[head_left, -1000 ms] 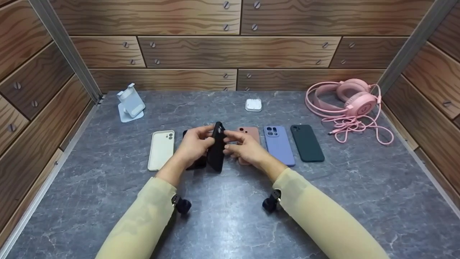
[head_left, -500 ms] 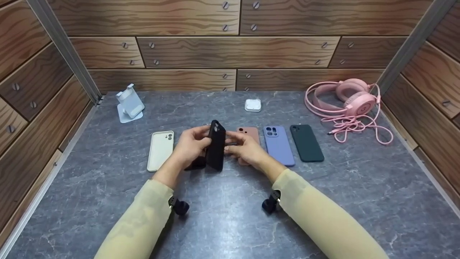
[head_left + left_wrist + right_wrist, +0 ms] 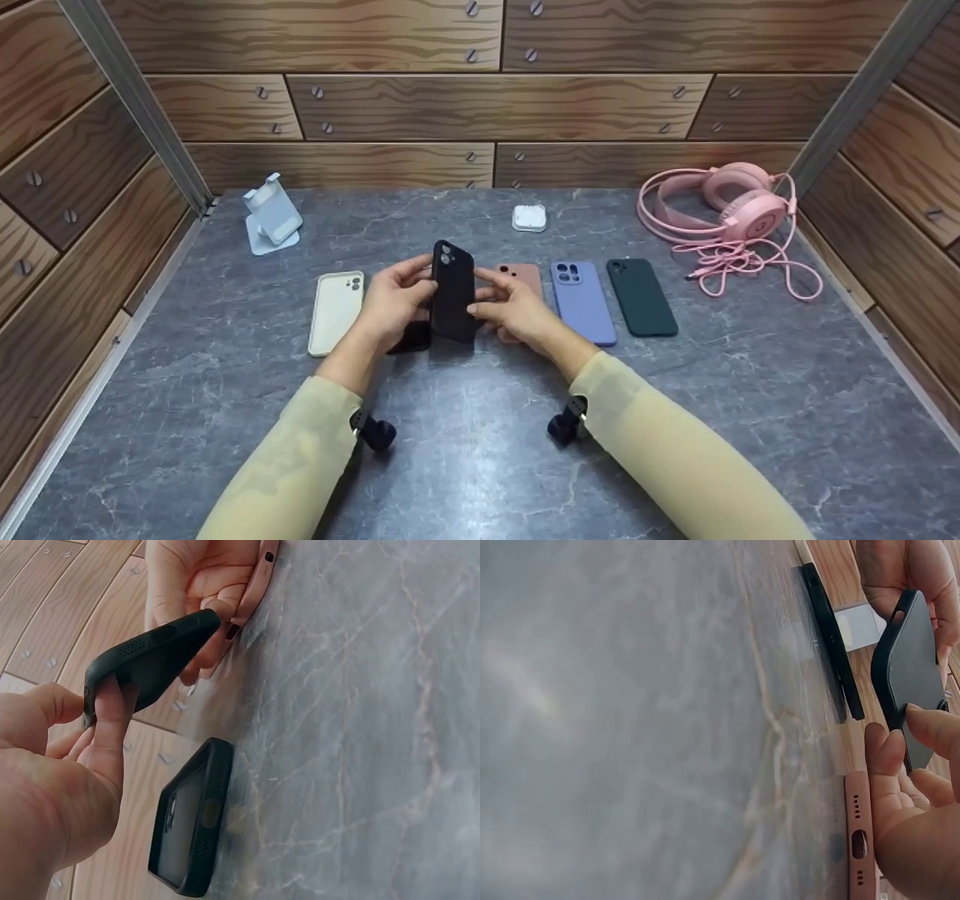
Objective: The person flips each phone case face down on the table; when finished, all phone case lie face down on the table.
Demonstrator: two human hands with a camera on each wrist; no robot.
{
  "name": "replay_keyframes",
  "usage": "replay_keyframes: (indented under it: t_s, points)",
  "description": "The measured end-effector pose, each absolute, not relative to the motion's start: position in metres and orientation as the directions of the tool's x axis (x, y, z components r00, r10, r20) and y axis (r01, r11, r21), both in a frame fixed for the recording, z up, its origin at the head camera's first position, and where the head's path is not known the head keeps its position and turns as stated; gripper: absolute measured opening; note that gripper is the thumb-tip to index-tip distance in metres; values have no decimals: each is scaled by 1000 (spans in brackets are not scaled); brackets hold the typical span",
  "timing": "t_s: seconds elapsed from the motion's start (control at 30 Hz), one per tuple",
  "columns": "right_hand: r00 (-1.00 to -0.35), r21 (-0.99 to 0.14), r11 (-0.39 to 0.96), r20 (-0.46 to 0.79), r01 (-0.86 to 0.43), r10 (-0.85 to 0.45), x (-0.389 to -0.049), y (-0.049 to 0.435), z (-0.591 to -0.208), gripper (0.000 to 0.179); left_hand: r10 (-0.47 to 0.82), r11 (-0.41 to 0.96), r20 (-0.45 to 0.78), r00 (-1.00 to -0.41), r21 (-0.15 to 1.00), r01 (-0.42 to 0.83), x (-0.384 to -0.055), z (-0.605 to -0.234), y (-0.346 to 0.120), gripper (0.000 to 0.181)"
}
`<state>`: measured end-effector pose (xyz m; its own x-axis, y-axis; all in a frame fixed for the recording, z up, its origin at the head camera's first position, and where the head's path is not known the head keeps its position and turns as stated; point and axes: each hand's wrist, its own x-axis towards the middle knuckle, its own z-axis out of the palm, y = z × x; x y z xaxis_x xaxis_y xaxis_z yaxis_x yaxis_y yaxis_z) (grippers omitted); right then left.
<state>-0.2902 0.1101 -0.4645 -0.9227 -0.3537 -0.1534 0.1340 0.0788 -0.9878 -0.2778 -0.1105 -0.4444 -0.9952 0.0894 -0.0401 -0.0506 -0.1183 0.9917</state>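
Note:
Above the table a black phone case is held tilted up, its camera cutouts at the top facing the head camera. My left hand grips its left edge, with fingers reaching into the hollow side in the left wrist view. My right hand pinches the opposite edge, the thumb on the outer back in the right wrist view. Beneath the left hand lies another black phone case, mostly hidden in the head view. A pink phone case lies partly behind the right hand.
A cream case lies at left. To the right are a purple case and a dark green case. Farther back stand a pale phone stand, a small white box and pink headphones with a coiled cable.
Both hands have turned the black phone case from nearly edge-on so more of its back faces the head camera. It has risen slightly. The other objects have stayed put.

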Motion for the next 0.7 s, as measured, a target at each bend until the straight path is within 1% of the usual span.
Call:
replay_keyframes:
  t_s: [0.1, 0.23, 0.33, 0.53, 0.7]
  points:
    - [-926, -988, 85, -150, 128, -346, -290, 111, -462, 76, 92, -120, -41, -995, 991, -52, -277, -446, -110, 53]
    - [-942, -994, 93, -91, 64, -322, -292, 112, -460, 76, 90, -81, -21, -996, 996, -29, -278, -448, -111, 52]
    - [-949, -993, 115, -63, 29, -308, -293, 112, -456, 76, 89, -8, -2, -996, 1000, -3, -277, -449, -111, 53]
    - [-953, -984, 178, -59, 6, -297, -293, 113, -453, 76, 83, 194, 46, -995, 979, 62, -276, -451, -112, 58]
    - [-956, -974, 226, -57, -10, -288, -294, 114, -453, 75, 99, 259, 52, -994, 963, 77, -275, -452, -112, 60]
